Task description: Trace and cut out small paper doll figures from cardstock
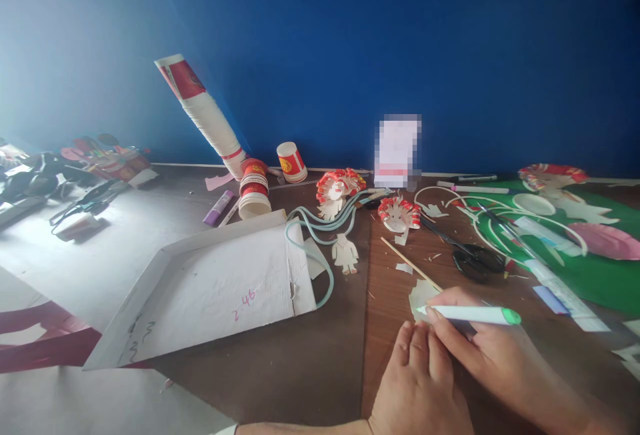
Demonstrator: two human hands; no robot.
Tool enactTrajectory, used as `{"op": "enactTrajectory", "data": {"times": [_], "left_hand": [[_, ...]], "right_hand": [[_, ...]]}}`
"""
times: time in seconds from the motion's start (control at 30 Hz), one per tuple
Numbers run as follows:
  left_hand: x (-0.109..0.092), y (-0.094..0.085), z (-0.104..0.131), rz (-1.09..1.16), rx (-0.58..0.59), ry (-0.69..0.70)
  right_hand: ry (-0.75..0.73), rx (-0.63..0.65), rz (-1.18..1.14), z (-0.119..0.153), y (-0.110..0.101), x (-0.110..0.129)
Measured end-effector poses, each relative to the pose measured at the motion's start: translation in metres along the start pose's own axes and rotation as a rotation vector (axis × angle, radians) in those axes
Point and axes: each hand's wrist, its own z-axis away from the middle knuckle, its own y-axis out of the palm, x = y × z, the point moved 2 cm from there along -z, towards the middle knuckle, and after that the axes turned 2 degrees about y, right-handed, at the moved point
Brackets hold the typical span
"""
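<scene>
A white marker with a green end [480,315] is held in my right hand [495,348], its tip at a small cream paper piece [419,293] on the brown table. My left hand [420,381] lies flat, palm down, with its fingertips at the near edge of that piece. Whether it presses on the paper, I cannot tell. A thin wooden stick [407,261] lies just beyond the paper. Farther back are a cut-out paper figure [345,255] and a red-and-white curled paper-cup piece [399,213].
Black scissors [477,258] lie to the right, near white cord loops [500,225] and a green sheet [607,281]. A white cardboard piece [210,288] lies left. Behind it a long stack of paper cups [213,121] leans against the blue wall [320,41].
</scene>
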Motion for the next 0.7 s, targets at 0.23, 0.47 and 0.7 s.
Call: {"op": "enactTrajectory", "data": {"times": [0.23, 0.47, 0.7], "left_hand": [[-0.005, 0.005, 0.001, -0.001, -0.058, -0.055], [0.003, 0.004, 0.001, 0.041, -0.091, -0.001], [0.005, -0.003, 0.002, -0.037, -0.211, -0.013]], "right_hand": [[0.028, -0.345, 0.025, -0.004, -0.021, -0.006], [-0.023, -0.334, 0.08, -0.005, -0.028, -0.005], [0.006, -0.242, 0.036, -0.002, -0.02, -0.012]]}}
